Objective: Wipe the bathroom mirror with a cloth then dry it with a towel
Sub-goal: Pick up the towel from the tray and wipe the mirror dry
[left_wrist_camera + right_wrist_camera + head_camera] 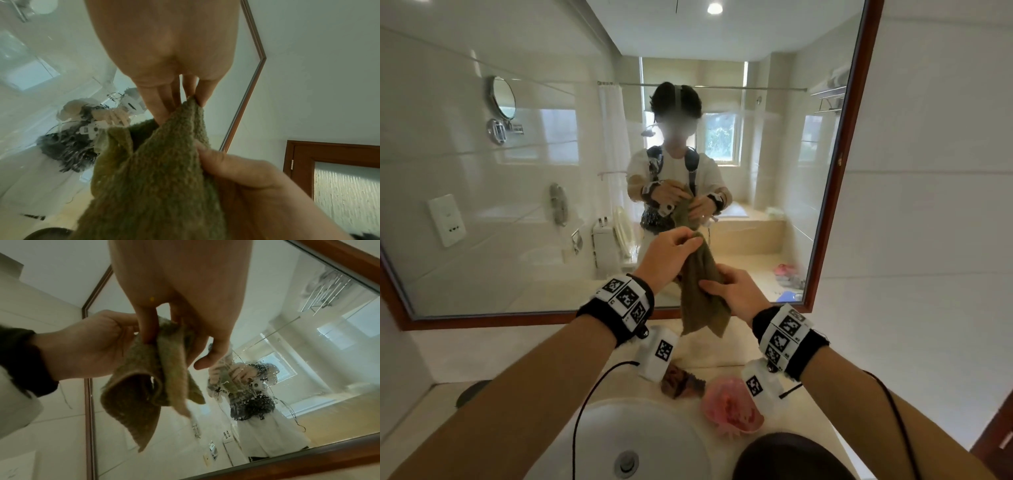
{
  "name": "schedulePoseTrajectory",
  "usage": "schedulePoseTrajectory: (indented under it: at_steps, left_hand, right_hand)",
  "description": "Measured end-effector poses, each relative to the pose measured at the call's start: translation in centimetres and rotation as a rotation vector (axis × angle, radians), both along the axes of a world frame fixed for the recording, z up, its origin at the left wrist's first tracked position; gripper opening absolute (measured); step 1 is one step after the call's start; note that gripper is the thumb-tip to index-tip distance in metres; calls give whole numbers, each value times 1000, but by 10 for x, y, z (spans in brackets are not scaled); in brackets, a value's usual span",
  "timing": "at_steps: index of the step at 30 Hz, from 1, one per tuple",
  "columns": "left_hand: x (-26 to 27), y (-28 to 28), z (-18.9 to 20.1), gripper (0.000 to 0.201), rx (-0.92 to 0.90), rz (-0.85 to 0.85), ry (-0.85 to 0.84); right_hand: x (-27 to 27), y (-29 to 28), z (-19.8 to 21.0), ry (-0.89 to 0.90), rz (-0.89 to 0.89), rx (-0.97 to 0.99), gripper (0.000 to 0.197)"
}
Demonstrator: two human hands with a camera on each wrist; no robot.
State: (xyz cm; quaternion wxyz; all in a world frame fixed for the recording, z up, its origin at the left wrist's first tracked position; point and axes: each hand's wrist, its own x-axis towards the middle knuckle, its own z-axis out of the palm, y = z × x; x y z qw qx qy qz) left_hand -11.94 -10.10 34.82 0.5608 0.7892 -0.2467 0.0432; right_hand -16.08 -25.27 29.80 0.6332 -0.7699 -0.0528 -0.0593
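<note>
An olive-green cloth [703,294] hangs in front of the lower middle of the wood-framed bathroom mirror [517,205], apart from the glass. My left hand [693,240] pinches the cloth's top corner; in the left wrist view the fingers [162,112] close on the cloth [156,170]. My right hand [714,279] grips the cloth lower down, thumb across its front. The right wrist view has the right hand's fingers [147,331] curled round the bunched cloth [141,386], with droplets on the mirror [308,353].
Below my arms lies a white sink basin [654,442] set in a beige counter [500,353]. A pale folded towel [705,354], a brown patterned rag [681,380] and a pink item [729,407] lie behind the basin. A dark round object [784,459] sits at the front.
</note>
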Motion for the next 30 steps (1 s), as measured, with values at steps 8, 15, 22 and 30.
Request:
schedulePoseTrajectory:
  at_steps: [8,15,22,30]
  left_hand:
    - [31,23,27,19,-55,-91,-37]
    - [57,27,47,57,4,-175,-29]
    - [73,14,59,67,57,-222,-55]
    - [92,-32,85,87,222,-186,-190]
  right_hand:
    - [25,22,29,-147,-146,-6,43]
    - [44,34,54,-270,-287,154,39]
    - [58,2,72,-237,-352,43,24]
    - [75,-68,116,-343,-635,-472,18]
